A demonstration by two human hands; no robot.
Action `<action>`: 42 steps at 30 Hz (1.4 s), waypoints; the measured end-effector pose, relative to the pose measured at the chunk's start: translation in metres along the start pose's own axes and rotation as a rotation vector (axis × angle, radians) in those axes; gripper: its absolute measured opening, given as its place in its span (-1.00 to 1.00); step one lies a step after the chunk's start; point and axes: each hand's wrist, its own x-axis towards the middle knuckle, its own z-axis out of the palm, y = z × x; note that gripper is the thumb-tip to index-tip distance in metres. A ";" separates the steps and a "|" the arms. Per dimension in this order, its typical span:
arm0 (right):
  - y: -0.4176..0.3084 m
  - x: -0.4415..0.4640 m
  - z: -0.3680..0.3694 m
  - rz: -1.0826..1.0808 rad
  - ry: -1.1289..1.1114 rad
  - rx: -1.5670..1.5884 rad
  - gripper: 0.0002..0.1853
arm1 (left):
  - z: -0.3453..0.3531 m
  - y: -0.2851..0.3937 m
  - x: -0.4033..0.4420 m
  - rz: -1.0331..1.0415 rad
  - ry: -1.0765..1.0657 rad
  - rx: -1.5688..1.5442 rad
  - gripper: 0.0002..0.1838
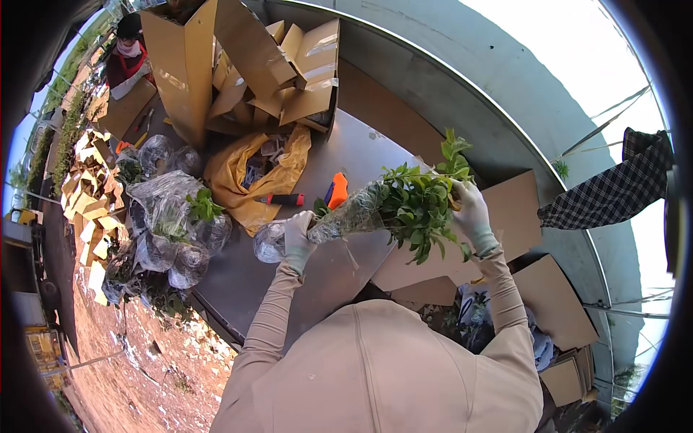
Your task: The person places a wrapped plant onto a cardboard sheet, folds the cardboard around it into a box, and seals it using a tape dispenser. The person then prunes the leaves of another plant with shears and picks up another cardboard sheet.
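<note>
A leafy green plant bundle, its lower part wrapped in clear plastic, lies across above the grey metal table. My gloved left hand is closed round the narrow wrapped end, beside a plastic-wrapped ball. At the leafy end is my gloved right hand, its fingers closed on the foliage; the leaves partly hide the fingertips. Just beyond the bundle are an orange tool and a red-and-black handle. More plastic-wrapped plants are piled at the table's left edge.
Cardboard boxes stand at the back, near a yellow-brown bag. Flat cardboard lies at the right, with a checkered cloth hanging beyond. A person is at the upper left, behind the cardboard.
</note>
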 end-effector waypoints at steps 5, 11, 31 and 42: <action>-0.046 0.067 -0.018 -0.503 0.037 -0.042 -0.59 | -0.002 -0.003 -0.002 0.030 -0.062 0.027 -0.74; -0.039 0.092 0.029 0.240 -0.158 0.264 -0.72 | -0.029 -0.004 -0.013 -0.066 0.015 -0.113 -0.77; -0.244 0.201 0.249 -0.721 -0.184 0.431 -0.78 | -0.087 -0.132 -0.174 -0.627 0.792 0.575 -0.58; -0.094 0.045 0.197 -0.217 -0.105 0.376 -0.79 | -0.140 -0.068 -0.127 -0.834 0.595 0.002 -0.34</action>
